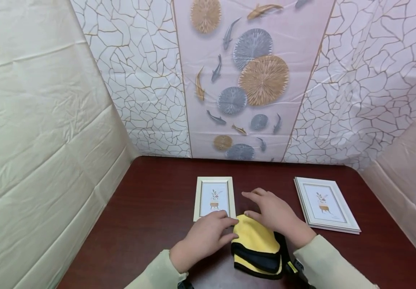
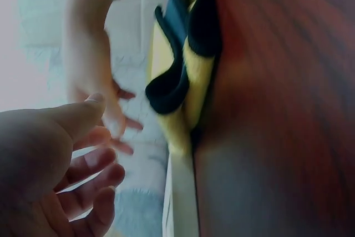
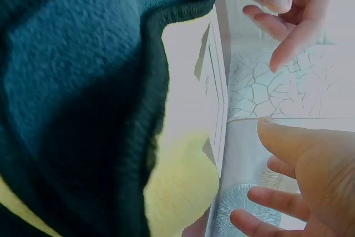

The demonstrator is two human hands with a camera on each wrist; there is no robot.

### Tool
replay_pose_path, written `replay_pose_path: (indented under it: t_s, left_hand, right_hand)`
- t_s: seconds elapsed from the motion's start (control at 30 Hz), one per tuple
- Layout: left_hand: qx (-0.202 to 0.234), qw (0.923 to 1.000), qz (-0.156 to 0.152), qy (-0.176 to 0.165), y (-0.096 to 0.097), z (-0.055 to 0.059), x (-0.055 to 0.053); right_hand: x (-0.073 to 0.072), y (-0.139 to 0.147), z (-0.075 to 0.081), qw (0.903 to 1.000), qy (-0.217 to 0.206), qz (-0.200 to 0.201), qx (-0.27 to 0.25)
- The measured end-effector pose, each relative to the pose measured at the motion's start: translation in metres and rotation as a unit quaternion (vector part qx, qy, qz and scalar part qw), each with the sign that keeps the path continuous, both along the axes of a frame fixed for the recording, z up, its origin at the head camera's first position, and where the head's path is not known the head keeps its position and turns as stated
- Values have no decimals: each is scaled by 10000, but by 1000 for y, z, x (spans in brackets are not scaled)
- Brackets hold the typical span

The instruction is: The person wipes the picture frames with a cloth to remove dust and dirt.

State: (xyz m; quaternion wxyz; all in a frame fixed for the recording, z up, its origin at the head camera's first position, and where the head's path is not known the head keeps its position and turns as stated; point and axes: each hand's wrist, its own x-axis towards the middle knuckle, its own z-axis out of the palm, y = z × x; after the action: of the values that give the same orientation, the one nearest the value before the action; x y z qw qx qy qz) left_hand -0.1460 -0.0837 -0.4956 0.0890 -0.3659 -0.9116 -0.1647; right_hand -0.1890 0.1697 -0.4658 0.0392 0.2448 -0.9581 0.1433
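Observation:
A folded yellow fleece piece with black edging and a dark inner side lies on the table, its exact kind unclear. My left hand hovers at its left edge, fingers loosely bent and holding nothing. Over its upper right side is my right hand, fingers spread and relaxed. In the left wrist view the fleece stands up in soft folds, apart from my left hand. The right wrist view has the dark inner side close up, with my right hand beside it.
Just beyond the left hand lies a cream picture frame with a plant print. Several white frames are stacked at the right. The dark red table ends at a patterned cloth wall, with pale cloth on both sides.

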Motion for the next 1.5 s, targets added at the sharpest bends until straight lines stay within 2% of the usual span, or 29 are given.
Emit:
replay_pose_path:
  t_s: [0.1, 0.23, 0.33, 0.47, 0.6, 0.67, 1.1, 1.33, 1.5]
  left_hand:
    - [-129, 9997, -150, 165, 11, -4, 2]
    - [-291, 9991, -302, 113, 20, -9, 5]
    - [-475, 9978, -424, 201, 26, -14, 9]
    - [-954, 9934, -494, 410, 38, -20, 15]
    - [-1538, 9868, -458, 208, 48, -23, 19]
    - [-1696, 9844, -458, 75, 50, -24, 21]
    - [-1943, 9793, -516, -227, 46, -20, 25]
    - [-2146, 9735, -733, 283, 40, -16, 32]
    - [-2203, 9712, -855, 308, 37, -7, 38]
  right_hand:
    - [-5, 1, 0, 10000, 22, 38, -43]
    - [-10, 3, -2, 9998, 137, 157, -26]
    - [-13, 6, -4, 9995, 264, 181, 65]
    - [-15, 8, -5, 9994, 294, 108, 170]
    - [-16, 9, -6, 9997, 160, 61, 178]
    - [-16, 9, -6, 9998, 83, 58, 164]
    - [-14, 10, -6, 9999, 0, 4, 172]
    - [-13, 12, -7, 9998, -72, -31, 194]
    - [-12, 12, -7, 9997, -86, -66, 208]
